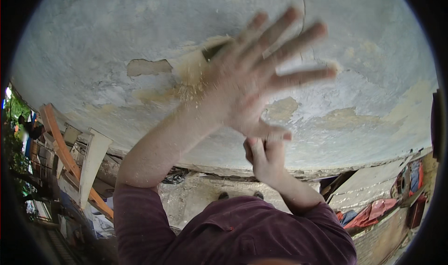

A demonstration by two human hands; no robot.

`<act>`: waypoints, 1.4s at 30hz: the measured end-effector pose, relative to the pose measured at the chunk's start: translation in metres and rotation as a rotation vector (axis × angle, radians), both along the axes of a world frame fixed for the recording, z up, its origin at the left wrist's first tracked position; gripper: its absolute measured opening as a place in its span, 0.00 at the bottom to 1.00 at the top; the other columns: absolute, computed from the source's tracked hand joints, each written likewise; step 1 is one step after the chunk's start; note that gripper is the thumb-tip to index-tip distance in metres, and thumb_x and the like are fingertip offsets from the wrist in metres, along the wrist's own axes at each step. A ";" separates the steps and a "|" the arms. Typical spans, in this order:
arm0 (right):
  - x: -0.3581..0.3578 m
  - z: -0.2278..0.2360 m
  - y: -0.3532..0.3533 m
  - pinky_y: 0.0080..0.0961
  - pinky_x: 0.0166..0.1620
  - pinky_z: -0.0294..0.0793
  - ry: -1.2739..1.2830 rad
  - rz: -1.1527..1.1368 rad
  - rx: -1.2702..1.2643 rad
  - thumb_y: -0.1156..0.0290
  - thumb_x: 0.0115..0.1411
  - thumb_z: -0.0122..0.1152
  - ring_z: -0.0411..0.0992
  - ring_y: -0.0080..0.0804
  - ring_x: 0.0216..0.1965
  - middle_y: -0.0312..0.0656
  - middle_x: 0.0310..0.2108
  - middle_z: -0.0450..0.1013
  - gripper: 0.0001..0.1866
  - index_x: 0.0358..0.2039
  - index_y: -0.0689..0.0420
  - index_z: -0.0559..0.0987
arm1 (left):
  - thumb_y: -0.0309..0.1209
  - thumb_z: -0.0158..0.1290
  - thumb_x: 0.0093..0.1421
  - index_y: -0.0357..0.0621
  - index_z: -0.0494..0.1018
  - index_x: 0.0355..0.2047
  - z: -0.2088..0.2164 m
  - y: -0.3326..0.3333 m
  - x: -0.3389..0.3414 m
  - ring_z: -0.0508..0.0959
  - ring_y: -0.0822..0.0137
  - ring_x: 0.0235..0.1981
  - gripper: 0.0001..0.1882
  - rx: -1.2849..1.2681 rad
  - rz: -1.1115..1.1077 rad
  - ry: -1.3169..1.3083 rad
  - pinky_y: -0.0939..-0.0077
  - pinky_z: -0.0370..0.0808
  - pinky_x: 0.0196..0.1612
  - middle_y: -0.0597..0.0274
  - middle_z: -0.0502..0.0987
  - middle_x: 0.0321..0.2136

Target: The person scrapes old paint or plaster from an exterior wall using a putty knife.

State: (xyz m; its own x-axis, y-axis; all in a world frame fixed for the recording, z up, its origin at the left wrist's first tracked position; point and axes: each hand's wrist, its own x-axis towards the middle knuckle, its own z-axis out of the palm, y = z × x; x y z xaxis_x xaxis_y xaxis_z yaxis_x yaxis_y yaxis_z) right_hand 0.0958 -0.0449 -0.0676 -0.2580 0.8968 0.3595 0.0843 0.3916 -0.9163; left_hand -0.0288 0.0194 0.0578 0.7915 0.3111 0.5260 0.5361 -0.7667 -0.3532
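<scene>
My left hand (252, 73) is raised in front of the wall with its fingers spread wide, blurred by motion and holding nothing. Below its thumb, my right hand (268, 157) is closed, and whatever may be in its grip is hidden. Peeling grey-blue paint covers the wall (154, 27), with bare tan patches (282, 109) showing through. A dark flat-edged piece (214, 50) shows against the wall at the left hand's edge; the hand hides the rest, so I cannot tell its kind. Small pale flecks (190, 88) fly beside my left wrist.
At the left lean an orange-brown wooden beam (63, 146) and a pale board (91, 164). Red cloth (373, 212) lies on the right near light planks (368, 183). Pale ground (198, 199) shows at the wall's foot, with two dark shoe tips (223, 196).
</scene>
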 end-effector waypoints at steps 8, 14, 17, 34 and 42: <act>-0.012 -0.043 -0.024 0.28 0.23 0.66 -0.055 -0.098 -0.099 0.73 0.57 0.50 0.69 0.37 0.16 0.48 0.15 0.67 0.08 0.26 0.64 0.71 | 0.75 0.39 0.39 0.80 0.35 0.61 -0.042 0.004 -0.009 0.32 0.53 0.64 0.51 -0.079 -0.068 0.025 0.47 0.34 0.63 0.64 0.30 0.64; -0.019 -0.022 0.004 0.29 0.21 0.65 0.013 -0.053 0.042 0.74 0.56 0.50 0.68 0.40 0.16 0.47 0.14 0.65 0.06 0.30 0.65 0.70 | 0.73 0.44 0.39 0.80 0.42 0.60 -0.011 0.002 -0.021 0.37 0.48 0.64 0.49 -0.007 -0.015 0.061 0.45 0.40 0.62 0.58 0.35 0.64; -0.026 0.034 0.016 0.28 0.22 0.66 -0.087 -0.064 0.046 0.74 0.56 0.51 0.69 0.38 0.17 0.47 0.16 0.67 0.07 0.32 0.66 0.70 | 0.72 0.45 0.39 0.80 0.44 0.60 0.023 0.008 -0.021 0.39 0.46 0.63 0.48 0.017 -0.033 0.058 0.44 0.42 0.62 0.55 0.35 0.64; -0.035 -0.052 -0.012 0.28 0.21 0.64 -0.067 -0.036 -0.070 0.71 0.58 0.48 0.68 0.35 0.16 0.46 0.13 0.65 0.09 0.27 0.65 0.70 | 0.75 0.29 0.44 0.74 0.31 0.62 -0.061 0.006 -0.040 0.29 0.54 0.64 0.48 0.062 -0.089 -0.160 0.45 0.26 0.61 0.63 0.27 0.64; -0.035 -0.035 -0.001 0.23 0.21 0.65 0.007 -0.162 0.042 0.68 0.57 0.53 0.66 0.27 0.15 0.42 0.13 0.67 0.10 0.30 0.63 0.72 | 0.71 0.22 0.50 0.69 0.43 0.62 -0.053 0.023 -0.040 0.37 0.52 0.64 0.42 0.227 -0.233 -0.260 0.45 0.26 0.62 0.63 0.37 0.64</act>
